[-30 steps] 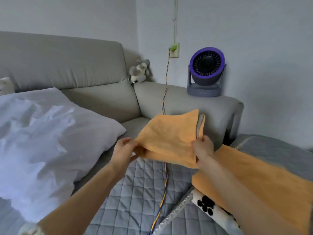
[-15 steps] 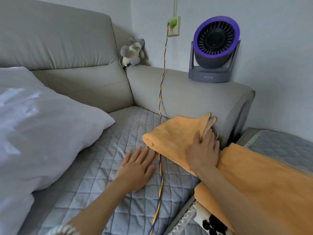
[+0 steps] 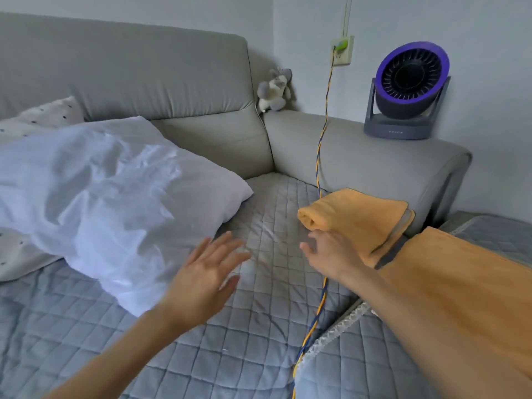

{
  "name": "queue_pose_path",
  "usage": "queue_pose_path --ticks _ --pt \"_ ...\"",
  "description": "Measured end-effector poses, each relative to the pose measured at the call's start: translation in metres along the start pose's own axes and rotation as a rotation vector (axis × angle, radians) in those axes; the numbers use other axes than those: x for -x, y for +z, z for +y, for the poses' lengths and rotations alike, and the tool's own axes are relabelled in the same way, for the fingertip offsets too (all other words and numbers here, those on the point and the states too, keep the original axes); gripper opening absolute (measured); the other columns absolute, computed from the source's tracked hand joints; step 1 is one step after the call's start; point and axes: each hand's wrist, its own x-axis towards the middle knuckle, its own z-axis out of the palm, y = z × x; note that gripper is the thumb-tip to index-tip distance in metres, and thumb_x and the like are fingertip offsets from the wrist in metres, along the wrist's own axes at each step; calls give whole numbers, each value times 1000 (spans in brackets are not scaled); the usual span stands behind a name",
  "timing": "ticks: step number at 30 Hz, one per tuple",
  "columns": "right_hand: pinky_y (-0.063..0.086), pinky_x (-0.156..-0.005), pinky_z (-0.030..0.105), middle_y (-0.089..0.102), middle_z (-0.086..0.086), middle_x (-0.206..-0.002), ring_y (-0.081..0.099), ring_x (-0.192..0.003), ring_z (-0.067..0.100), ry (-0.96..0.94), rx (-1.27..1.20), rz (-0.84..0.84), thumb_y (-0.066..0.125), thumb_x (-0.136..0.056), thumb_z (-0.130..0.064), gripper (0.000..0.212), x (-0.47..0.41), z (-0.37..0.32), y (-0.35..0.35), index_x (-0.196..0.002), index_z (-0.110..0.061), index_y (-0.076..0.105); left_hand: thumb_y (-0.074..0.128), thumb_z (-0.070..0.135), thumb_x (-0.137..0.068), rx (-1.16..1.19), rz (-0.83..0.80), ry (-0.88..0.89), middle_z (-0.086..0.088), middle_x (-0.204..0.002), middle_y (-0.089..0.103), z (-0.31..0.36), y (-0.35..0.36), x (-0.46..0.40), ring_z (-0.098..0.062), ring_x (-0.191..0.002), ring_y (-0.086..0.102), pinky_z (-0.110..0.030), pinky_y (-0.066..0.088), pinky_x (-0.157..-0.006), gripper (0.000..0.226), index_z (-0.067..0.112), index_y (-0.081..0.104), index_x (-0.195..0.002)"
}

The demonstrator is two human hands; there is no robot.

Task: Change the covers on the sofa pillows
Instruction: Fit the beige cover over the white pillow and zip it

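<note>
Orange folded fleece pillow cover (image 3: 357, 217) lies on grey quilted seat pad (image 3: 259, 326); left hand (image 3: 207, 272) and right hand (image 3: 331, 251) both spread, empty.

Open quilted seat (image 3: 267, 214) between white pillow (image 3: 115, 197) and folded orange cover (image 3: 357, 220); a cable (image 3: 321, 300) crosses it.

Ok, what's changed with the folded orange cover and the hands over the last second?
Both hands let go of the folded orange cover, which went from held in the air to lying on the quilted seat by the armrest. The left hand and right hand are now open, off the cover, over the seat. The white pillow, fan and cable stayed put.
</note>
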Motion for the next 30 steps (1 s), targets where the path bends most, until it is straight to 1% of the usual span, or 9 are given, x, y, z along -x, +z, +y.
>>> queue_pose_path --ticks 2,6,9,13,16,20,25,27,30 --pt "41 -87 26 62 -1 -97 55 -101 22 -51 -273 -100 45 -95 -41 30 -1 -38 18 -98 -15 60 48 28 -88 -35 262 -229 -7 -123 57 -29 -38 20 -29 -118 49 -42 38 -98 34 15 59 -117" --pt "50 -90 35 58 13 -121 59 -107 25 115 -879 -324 52 -93 -39 49 -14 -119 48 -121 1 50 72 17 -80 282 651 -1155 -23 -111 53 -106 -85 68 -39 -108 49 -47 39 -91 43 -1 51 -113" --pt "53 -83 38 57 11 -123 58 -107 29 291 -1188 -417 60 -87 -45 55 -33 -164 66 -124 -6 50 70 38 -80 760 591 -1498 -14 -100 55 -121 -89 84 -28 -99 55 -39 44 -80 44 5 51 -102" --pt "54 -84 41 66 8 -112 62 -100 27 365 -1452 -551 79 -59 -57 75 -48 -203 94 -117 -14 59 70 74 -54 1296 98 -1509 -3 -110 60 -110 -70 64 -27 -99 62 -39 55 -72 86 20 45 -117" --pt "53 -72 31 67 9 -99 63 -89 25 313 -1584 -262 72 -78 -20 34 -54 -224 98 -109 -8 62 84 50 -46 1322 323 -1410 -6 -117 59 -125 -63 28 -24 -98 62 -37 55 -71 100 15 39 -128" --pt "40 -60 25 54 2 -78 53 -76 19 27 -1273 305 50 -87 -2 5 -46 -221 66 -87 -6 53 74 11 -70 1245 545 -1204 -8 -116 56 -131 -81 -6 -25 -98 59 -37 52 -81 71 17 36 -129" --pt "32 -56 12 36 -10 -63 36 -58 2 -493 -872 640 51 -91 -8 29 15 -200 21 -68 -19 37 60 -1 -81 1404 468 -961 -8 -97 70 -113 -118 4 -23 -87 68 -32 57 -68 33 13 58 -110" --pt "32 -56 13 35 -11 -59 36 -56 6 -601 -685 606 51 -89 -24 29 43 -189 23 -66 -17 36 63 8 -80 1431 348 -1008 -15 -95 67 -103 -117 28 -30 -91 65 -33 55 -70 23 5 60 -103" --pt "46 -57 32 52 6 -47 54 -51 19 -485 -474 143 44 -88 -51 55 77 -170 31 -51 -10 43 78 32 -65 1296 -97 -1128 -7 -97 70 -105 -108 85 -24 -90 67 -29 53 -73 53 6 61 -108"
